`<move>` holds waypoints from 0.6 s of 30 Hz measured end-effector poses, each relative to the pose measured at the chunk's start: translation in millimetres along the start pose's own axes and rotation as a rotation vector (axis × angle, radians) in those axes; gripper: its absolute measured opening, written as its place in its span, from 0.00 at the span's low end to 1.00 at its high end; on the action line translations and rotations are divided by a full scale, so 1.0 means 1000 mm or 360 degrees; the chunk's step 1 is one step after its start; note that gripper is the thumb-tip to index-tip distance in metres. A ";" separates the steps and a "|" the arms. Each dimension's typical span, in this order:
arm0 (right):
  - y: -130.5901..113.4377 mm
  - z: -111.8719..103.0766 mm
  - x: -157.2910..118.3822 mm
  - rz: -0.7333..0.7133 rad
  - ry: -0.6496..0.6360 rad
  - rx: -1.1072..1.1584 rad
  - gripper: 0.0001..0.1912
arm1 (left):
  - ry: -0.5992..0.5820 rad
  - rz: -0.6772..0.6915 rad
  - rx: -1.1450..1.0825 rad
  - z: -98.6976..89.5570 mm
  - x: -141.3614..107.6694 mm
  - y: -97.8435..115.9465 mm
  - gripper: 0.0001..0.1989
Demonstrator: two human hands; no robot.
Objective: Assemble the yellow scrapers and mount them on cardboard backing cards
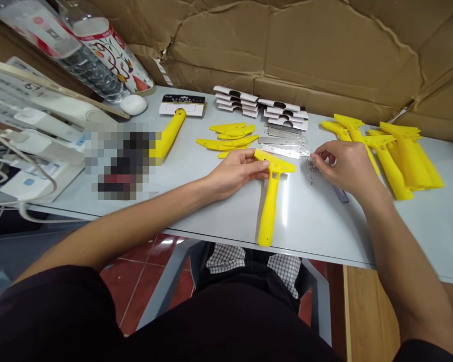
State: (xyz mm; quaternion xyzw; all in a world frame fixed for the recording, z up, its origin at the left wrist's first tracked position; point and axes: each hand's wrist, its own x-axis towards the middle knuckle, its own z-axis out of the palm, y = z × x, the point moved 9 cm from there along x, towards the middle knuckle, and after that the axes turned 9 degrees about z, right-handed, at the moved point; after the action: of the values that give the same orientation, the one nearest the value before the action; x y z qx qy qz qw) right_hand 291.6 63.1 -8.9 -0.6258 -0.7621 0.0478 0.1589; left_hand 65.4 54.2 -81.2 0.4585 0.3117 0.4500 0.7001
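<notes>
My left hand [240,172] is closed on the head of a yellow scraper handle [270,206], whose grip points toward me over the table's front part. My right hand [343,163] has its fingertips pinched together beside a small pile of metal screws [312,168]. Whatever those fingertips may hold is too small to make out. Beyond the hands lie thin metal blades [281,143] and several curved yellow plastic pieces [230,138]. A purple-grey tool [340,194] lies partly hidden under my right hand.
Several yellow handles [400,161] are heaped at right. Printed cards [283,110] stand in stacks at the back, near a carded yellow scraper [169,133]. At left are a blurred dark object [124,161], cables with chargers [33,146] and bottles [79,55]. Cardboard [287,45] walls the back.
</notes>
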 end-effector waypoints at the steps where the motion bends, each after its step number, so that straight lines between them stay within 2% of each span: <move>1: 0.000 0.000 0.000 0.0003 0.0001 -0.0003 0.12 | 0.0003 -0.0001 0.0010 0.000 0.000 0.000 0.15; 9: -0.010 0.004 0.000 -0.0072 0.0090 -0.0059 0.14 | -0.0047 0.0007 0.0048 0.002 -0.002 0.001 0.11; 18: -0.013 0.009 0.000 -0.0122 0.0057 -0.0049 0.17 | -0.0077 -0.0003 0.0026 0.002 -0.003 0.000 0.16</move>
State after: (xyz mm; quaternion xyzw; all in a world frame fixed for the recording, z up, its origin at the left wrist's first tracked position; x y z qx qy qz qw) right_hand 276.8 61.5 -13.4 -0.5992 -0.7833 0.0186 0.1645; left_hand 66.1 50.8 -80.5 0.4746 0.2988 0.4354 0.7042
